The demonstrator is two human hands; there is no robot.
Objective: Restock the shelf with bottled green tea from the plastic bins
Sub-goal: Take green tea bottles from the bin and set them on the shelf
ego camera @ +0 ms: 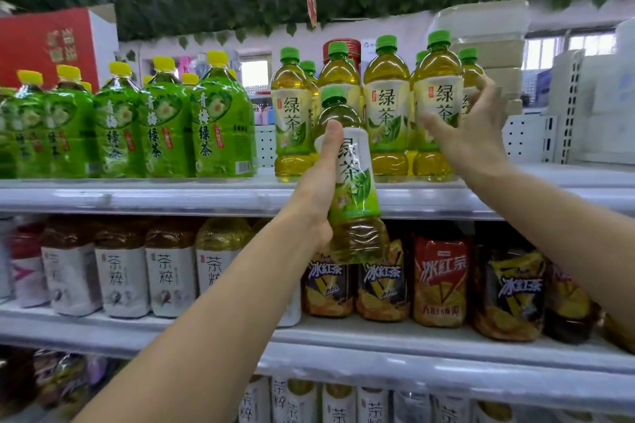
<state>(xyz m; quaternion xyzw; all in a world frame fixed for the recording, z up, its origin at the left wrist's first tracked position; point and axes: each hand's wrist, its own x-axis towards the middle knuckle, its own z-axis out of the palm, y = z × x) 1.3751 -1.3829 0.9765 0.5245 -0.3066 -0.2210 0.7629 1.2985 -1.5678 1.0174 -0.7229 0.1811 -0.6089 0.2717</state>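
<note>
**Green tea bottle raised to the top shelf**

While the left hand (318,189) wraps around a green tea bottle (354,182) at the centre of the frame, thumb pressed along the white label and fingers hidden behind it, the bottle tilts slightly left, its green cap level with the labels of the row behind. Its base hangs in front of the edge of the top shelf (137,197), so it is not yet standing there.

Right of centre, the right hand (470,134) reaches to the shelved green tea bottles (386,113), fingers spread around the rightmost front bottle (438,103) (thumb in front of the label, fingertips at its right side); a firm grip cannot be told because of blur.

At the upper left stand yellow-capped green bottles (165,124) in shrink wrap, with a red carton (48,45) behind them. On the middle shelf (343,336) sit white-labelled tea bottles (123,271) at left and iced tea bottles (439,282) with dark and red labels at right.
</note>
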